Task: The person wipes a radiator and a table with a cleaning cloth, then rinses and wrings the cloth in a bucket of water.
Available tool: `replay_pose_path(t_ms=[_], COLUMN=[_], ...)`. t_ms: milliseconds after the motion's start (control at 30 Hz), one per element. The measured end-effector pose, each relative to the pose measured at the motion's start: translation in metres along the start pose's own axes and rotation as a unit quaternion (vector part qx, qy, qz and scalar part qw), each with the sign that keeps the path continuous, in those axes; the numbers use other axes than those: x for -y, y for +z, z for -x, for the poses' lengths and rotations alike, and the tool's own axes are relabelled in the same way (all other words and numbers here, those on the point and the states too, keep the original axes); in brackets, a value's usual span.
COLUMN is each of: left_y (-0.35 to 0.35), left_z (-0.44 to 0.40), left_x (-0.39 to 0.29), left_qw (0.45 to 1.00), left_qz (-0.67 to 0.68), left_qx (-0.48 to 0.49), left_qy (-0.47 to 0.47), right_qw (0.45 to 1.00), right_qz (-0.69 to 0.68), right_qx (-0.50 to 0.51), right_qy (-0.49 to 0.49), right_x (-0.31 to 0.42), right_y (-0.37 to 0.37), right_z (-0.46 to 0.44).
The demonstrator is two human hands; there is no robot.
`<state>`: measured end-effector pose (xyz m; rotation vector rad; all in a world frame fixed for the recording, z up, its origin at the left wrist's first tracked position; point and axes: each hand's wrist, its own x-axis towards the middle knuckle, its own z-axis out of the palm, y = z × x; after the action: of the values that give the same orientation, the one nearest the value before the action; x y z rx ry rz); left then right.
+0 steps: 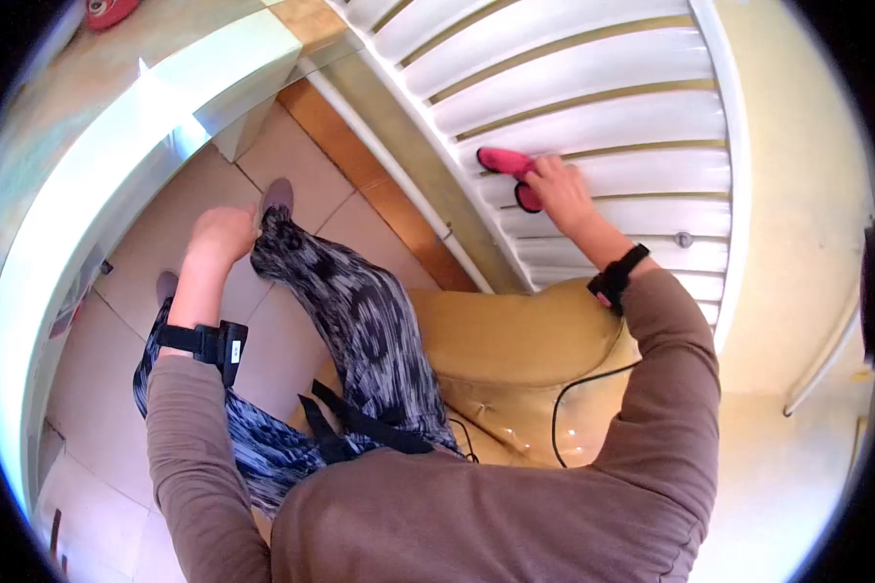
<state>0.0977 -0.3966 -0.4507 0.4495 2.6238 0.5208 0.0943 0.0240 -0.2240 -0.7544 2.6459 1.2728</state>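
The right hand (556,190) is clamped on a black-edged pink item (505,161), located at the left edge of the white slatted panel (651,117). The left hand (224,234) is curled closed above the tiled floor (131,355); its contents cannot be determined. A yellow padded seat (515,335) adjoins the panel's lower end. A pale wall (797,194) borders the right side; a curved white ledge (53,223) borders the left.

Looks like a pinkish-red object (504,161) with black edges, showing in two parts: one long, another rounder below. Lying against the white slats (608,119), near their left border, partly hidden by the right grip (532,177).
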Motion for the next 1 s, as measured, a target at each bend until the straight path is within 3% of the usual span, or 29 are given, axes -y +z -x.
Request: replay_pose_path(t_ms=[200,333,433,567,700,767,867,1000], left_y=[-0.002,0.008,0.004,-0.005,0.011,0.010,0.002,-0.003], left_z=[0.001,-0.006,-0.002,0.001,-0.008,-0.005,-0.004,-0.004], left_x=[-0.001,0.004,0.002,-0.003,0.007,0.011,0.006,-0.002], left_qw=[1.000,1.000,1.000,1.000,0.999,1.000,1.000,1.000], left_qz=[0.002,-0.007,-0.023,-0.008,-0.020,-0.016,-0.010,-0.018], left_qx=[-0.010,-0.001,0.003,0.006,-0.016,-0.013,0.018,0.009], left_qy=[-0.001,0.005,0.005,0.003,0.021,0.007,-0.019,0.012], right_qw=[0.993,0.992,0.982,0.993,0.987,0.981,0.961,0.922], right_qz=[0.030,0.004,-0.012,0.008,0.004,0.068,0.090,0.137], right_qx=[0.074,0.091,0.166,-0.115,-0.164,-0.178,-0.249,-0.356], right_qy=[-0.087,-0.091,-0.089,0.001,0.004,0.031,0.086,0.069], right_x=[0.049,0.051,0.028,-0.041,-0.111,-0.139,-0.148,-0.135], right_y=[0.067,0.062,0.036,-0.034,-0.098,-0.123,-0.156,-0.140], right_z=[-0.043,-0.039,-0.016,0.018,0.052,0.069,0.081,0.052])
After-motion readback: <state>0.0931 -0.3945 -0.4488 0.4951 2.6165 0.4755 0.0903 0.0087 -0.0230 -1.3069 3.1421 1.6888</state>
